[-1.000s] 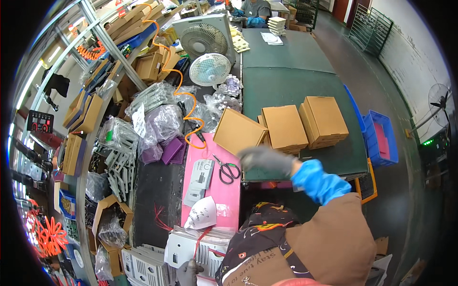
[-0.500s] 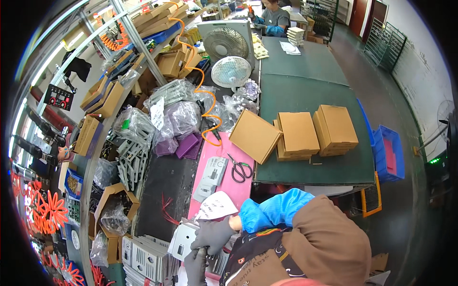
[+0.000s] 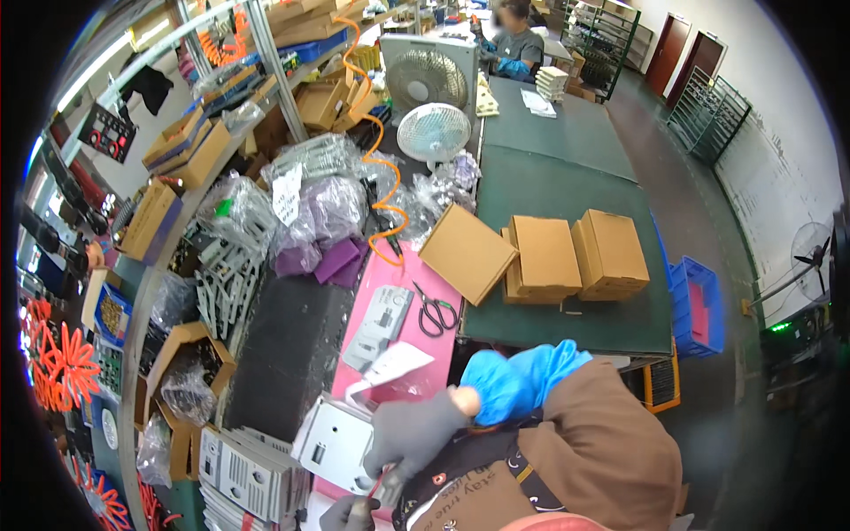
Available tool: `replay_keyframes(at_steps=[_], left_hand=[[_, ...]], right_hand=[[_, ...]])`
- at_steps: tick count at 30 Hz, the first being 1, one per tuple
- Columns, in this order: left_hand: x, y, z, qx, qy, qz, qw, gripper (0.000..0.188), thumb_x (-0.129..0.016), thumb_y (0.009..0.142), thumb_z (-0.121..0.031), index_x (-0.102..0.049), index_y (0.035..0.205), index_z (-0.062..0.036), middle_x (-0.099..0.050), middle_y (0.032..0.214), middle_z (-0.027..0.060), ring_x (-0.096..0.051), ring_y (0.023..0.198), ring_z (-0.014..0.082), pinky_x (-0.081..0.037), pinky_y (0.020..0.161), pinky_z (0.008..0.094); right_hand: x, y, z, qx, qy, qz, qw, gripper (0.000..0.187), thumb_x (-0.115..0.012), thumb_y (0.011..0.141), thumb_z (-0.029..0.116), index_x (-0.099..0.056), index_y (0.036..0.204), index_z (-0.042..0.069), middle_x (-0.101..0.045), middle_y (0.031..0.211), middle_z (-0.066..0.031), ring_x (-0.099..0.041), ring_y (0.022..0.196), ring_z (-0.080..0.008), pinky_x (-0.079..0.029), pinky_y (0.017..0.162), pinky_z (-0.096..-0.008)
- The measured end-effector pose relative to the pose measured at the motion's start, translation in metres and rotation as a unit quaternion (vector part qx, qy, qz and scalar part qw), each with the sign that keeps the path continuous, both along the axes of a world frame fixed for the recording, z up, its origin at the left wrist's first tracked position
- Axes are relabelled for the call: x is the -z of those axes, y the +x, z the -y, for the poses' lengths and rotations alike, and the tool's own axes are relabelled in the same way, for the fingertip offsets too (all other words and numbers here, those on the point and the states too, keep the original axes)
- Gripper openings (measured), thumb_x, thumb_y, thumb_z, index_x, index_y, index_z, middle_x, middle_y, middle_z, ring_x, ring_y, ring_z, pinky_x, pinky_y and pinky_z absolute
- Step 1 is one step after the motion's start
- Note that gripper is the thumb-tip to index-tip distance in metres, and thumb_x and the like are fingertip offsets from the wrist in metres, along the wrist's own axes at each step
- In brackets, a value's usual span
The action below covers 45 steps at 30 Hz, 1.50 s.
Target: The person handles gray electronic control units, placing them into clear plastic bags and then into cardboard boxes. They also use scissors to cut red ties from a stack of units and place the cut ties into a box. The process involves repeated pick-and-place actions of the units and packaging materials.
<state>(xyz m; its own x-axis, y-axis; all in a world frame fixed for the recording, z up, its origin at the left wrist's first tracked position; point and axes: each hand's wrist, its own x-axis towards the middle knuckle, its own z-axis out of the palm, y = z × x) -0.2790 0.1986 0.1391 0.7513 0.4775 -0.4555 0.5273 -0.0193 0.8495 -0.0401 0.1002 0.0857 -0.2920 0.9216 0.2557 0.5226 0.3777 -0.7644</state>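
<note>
My right hand (image 3: 412, 435), in a grey glove, is closed at the right edge of a pale grey metal panel (image 3: 329, 434) with small cut-outs. Its fingers curl down by a thin red strip (image 3: 379, 485), perhaps a wire. The strip runs to my left hand (image 3: 348, 513), also grey-gloved, whose fingers are pinched together at the lower picture edge. A creased white paper (image 3: 390, 365) stands just beyond the panel. Farther along the pink mat (image 3: 354, 305) lie another grey panel (image 3: 379, 326) and black-handled scissors (image 3: 434, 311).
A stack of grey panels (image 3: 243, 473) stands left of my hands, beside a dark strip of bench (image 3: 283, 354). Brown cartons (image 3: 542, 252) sit on the green table (image 3: 531, 181). An orange coiled hose (image 3: 379, 159) hangs near two fans (image 3: 432, 133). A person (image 3: 513, 44) works far back.
My hands have moved apart, the left downward, and the red strip now shows between them. Red strands beside the panel no longer show there. The white paper has folded up.
</note>
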Motion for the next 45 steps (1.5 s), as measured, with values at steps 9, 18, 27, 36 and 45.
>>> replay_keyframes(at_steps=[9,18,27,36,45], left_hand=[[0.048,-0.054,0.026,-0.005,-0.096,-0.024,0.995,0.026,-0.061,0.098,-0.027,-0.068,0.103,-0.0022,-0.063,0.081,0.0022,-0.056,0.073,0.0101,-0.046,0.064,0.027],[0.149,-0.087,0.06,-0.036,-0.161,-0.07,0.984,0.033,-0.058,0.098,-0.027,-0.064,0.113,0.0008,-0.066,0.094,0.0098,-0.061,0.083,0.0165,-0.049,0.072,0.0295],[0.327,-0.11,0.06,-0.006,0.041,-0.189,0.981,0.038,-0.06,0.095,-0.032,-0.064,0.114,0.001,-0.067,0.096,0.0153,-0.064,0.081,0.023,-0.05,0.071,0.0349],[0.387,-0.125,0.086,0.066,0.098,-0.247,0.962,0.044,-0.063,0.092,-0.038,-0.065,0.114,0.0011,-0.068,0.098,0.0209,-0.067,0.08,0.0295,-0.052,0.071,0.0403],[0.307,-0.138,0.109,-0.239,-0.191,-0.027,0.952,0.038,-0.059,0.097,-0.032,-0.064,0.119,-0.0019,-0.07,0.1,0.0153,-0.07,0.089,0.0245,-0.055,0.075,0.0369]], right_hand=[[0.027,0.028,0.066,0.044,-0.202,-0.031,0.978,0.022,-0.062,0.089,0.031,-0.071,0.094,0.011,-0.068,0.079,-0.0124,-0.065,0.073,-0.0324,-0.05,0.066,-0.0421],[0.109,0.03,0.106,0.14,-0.336,-0.031,0.931,0.032,-0.063,0.089,0.036,-0.069,0.112,0.014,-0.07,0.097,-0.014,-0.067,0.088,-0.0322,-0.051,0.077,-0.0422],[0.185,-0.026,0.082,0.223,-0.321,0.026,0.92,0.052,-0.059,0.086,0.036,-0.054,0.132,0.013,-0.069,0.101,-0.0211,-0.068,0.094,-0.0383,-0.052,0.081,-0.0449],[0.246,-0.038,0.097,0.259,-0.29,0.135,0.911,0.037,-0.058,0.084,0.039,-0.067,0.103,0.008,-0.069,0.088,-0.0195,-0.068,0.083,-0.0378,-0.053,0.074,-0.0486],[0.32,0.022,0.179,0.406,-0.371,-0.469,0.691,0.036,-0.06,0.095,0.029,-0.06,0.121,0.002,-0.067,0.09,-0.0171,-0.066,0.071,-0.0253,-0.055,0.062,-0.0401]])
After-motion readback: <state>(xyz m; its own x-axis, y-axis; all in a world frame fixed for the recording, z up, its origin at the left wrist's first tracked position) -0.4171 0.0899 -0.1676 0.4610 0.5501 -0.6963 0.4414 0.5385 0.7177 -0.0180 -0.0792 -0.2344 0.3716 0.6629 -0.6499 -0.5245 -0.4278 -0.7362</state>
